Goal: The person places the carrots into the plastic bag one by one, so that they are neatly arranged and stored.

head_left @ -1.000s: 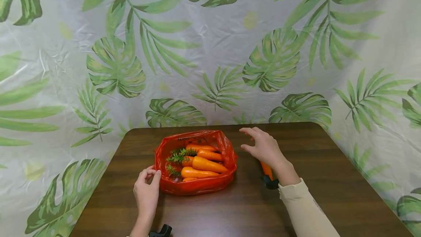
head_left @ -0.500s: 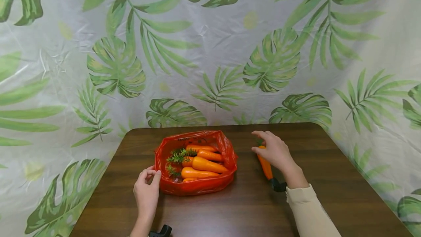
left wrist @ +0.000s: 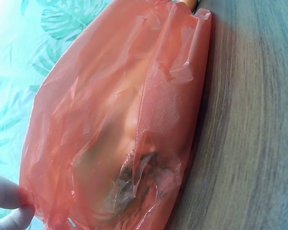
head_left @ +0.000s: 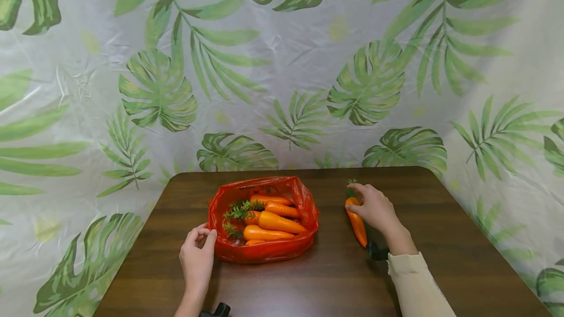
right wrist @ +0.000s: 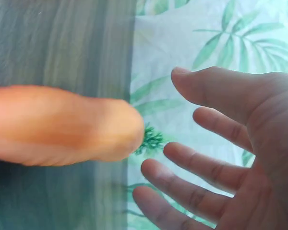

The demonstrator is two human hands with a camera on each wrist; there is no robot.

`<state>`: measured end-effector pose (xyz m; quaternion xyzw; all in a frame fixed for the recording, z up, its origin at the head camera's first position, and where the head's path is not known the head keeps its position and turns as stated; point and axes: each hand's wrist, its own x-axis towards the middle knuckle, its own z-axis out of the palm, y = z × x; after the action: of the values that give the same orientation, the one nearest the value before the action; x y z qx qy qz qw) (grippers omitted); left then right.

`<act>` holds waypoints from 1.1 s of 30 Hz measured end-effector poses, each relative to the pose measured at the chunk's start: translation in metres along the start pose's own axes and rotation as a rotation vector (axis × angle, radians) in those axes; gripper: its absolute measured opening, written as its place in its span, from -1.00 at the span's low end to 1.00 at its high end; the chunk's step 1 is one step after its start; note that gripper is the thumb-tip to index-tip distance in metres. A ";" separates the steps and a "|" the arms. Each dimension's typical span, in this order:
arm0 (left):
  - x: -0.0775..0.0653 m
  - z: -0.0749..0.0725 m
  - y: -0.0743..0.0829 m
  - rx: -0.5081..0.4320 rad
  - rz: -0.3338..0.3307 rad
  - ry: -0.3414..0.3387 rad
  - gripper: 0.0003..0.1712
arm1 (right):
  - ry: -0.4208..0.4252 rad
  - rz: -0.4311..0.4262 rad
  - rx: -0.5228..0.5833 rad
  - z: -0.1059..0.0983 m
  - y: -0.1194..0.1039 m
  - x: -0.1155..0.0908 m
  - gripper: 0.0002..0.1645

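My left hand (head_left: 196,260) pinches the left edge of a red plastic bag (head_left: 269,254), which lies with its mouth wide on the table. In the left wrist view, thumb and finger grip the rim of the thin bag (left wrist: 105,100). Several carrots (head_left: 279,222) with green tops lie inside it. Right of the bag, a single carrot (head_left: 358,231) lies on the table, leafy end away from me. My right hand (head_left: 378,212) hovers over its upper end, thumb and fingers apart. The right wrist view shows spread fingers (right wrist: 197,165) with a gap to the carrot (right wrist: 62,127).
The dark wooden table (head_left: 282,287) carries the bag and the lone carrot. A pale leaf-patterned sheet (head_left: 282,62) hangs behind its back edge. A black wrist mount (head_left: 377,251) sits by my right wrist, another (head_left: 216,310) by the left.
My right hand has moved right and a little nearer to me, so that the lone carrot, mostly hidden before, shows beside its thumb. The left hand keeps its hold on the bag.
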<state>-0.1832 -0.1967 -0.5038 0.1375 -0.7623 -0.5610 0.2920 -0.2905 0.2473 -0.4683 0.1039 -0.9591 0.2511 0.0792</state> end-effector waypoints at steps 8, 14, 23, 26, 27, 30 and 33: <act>0.001 0.001 0.001 0.001 0.013 0.008 -0.86 | -0.068 0.056 -0.009 0.004 0.011 0.002 -0.25; 0.000 0.000 0.003 0.006 0.019 0.010 -0.85 | -0.084 0.074 -0.001 0.010 0.015 0.003 -0.25; 0.000 -0.001 0.002 0.008 -0.014 -0.001 -0.84 | -0.084 0.064 -0.002 0.021 0.021 0.007 -0.23; 0.000 -0.002 0.003 0.007 -0.011 -0.002 -0.84 | -0.080 0.060 0.013 0.024 0.021 0.007 -0.22; 0.000 -0.002 0.003 0.008 -0.011 -0.001 -0.84 | -0.081 0.059 0.019 0.024 0.021 0.007 -0.22; 0.000 -0.002 0.003 0.009 -0.011 -0.001 -0.83 | -0.085 0.060 0.031 0.025 0.020 0.007 -0.20; 0.000 -0.002 0.003 0.012 -0.010 0.003 -0.84 | -0.086 0.060 0.034 0.025 0.019 0.007 -0.20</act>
<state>-0.1819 -0.1972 -0.5003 0.1439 -0.7646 -0.5576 0.2895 -0.3045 0.2496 -0.4975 0.0869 -0.9599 0.2650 0.0285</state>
